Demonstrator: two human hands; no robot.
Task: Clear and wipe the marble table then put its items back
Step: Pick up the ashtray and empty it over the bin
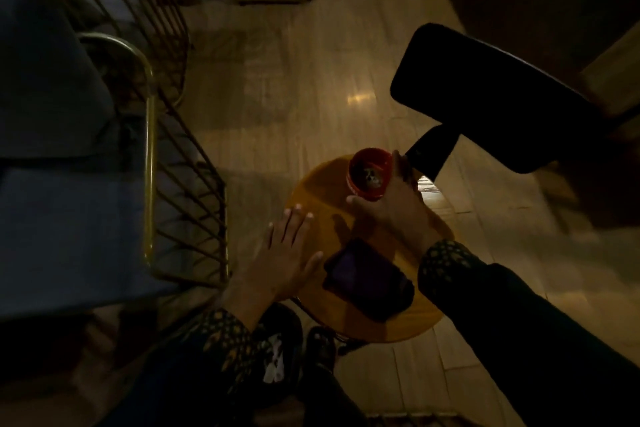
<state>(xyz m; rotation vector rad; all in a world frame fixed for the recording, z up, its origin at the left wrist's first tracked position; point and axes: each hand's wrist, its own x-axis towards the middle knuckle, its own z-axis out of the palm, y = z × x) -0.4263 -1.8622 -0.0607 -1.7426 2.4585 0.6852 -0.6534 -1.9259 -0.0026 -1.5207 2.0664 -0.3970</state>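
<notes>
Table [311, 191] under flat left hand [291, 250]; right hand [391, 208] grips cup [369, 173]

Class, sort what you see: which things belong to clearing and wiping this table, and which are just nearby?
Job: round yellow-lit table; red cup in right hand; dark phone; left hand.
Nearby: blue-cushioned gold wire chair; black padded chair.

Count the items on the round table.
2: a red cup at the far edge, gripped by the right hand, and a dark phone near the front edge.
</notes>
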